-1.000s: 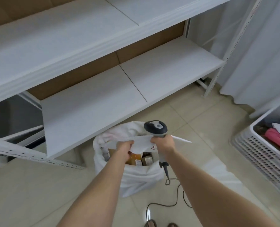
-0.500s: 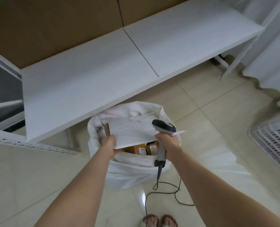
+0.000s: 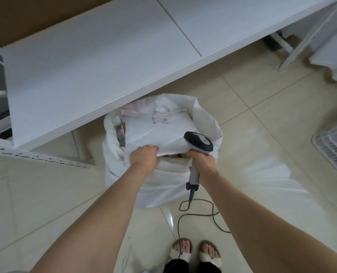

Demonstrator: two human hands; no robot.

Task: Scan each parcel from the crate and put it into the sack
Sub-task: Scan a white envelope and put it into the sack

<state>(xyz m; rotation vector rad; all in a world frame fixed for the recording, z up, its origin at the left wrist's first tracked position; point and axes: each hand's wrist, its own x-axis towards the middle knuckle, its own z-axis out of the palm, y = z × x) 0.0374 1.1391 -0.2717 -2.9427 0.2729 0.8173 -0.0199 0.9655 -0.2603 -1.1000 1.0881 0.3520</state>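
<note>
A white sack (image 3: 164,188) stands open on the tiled floor below me. A flat white parcel (image 3: 159,133) with a printed label lies across the sack's mouth. My left hand (image 3: 144,159) grips the parcel's near edge. My right hand (image 3: 202,161) holds a grey barcode scanner (image 3: 198,142) by its handle, and its fingers also touch the parcel's near right corner. The scanner's head is above the parcel's right side. Brown parcels show dimly inside the sack under the white one. The white crate (image 3: 335,146) is at the right edge.
A low white shelf (image 3: 96,60) overhangs the far side of the sack. The scanner's cable (image 3: 195,213) loops on the floor between the sack and my sandalled feet (image 3: 195,251). A shelf leg (image 3: 299,42) and white curtain are at the upper right.
My view has tilted down. The parcel has gone lower and further into the sack's mouth, both hands following it. The crate has slid toward the right edge.
</note>
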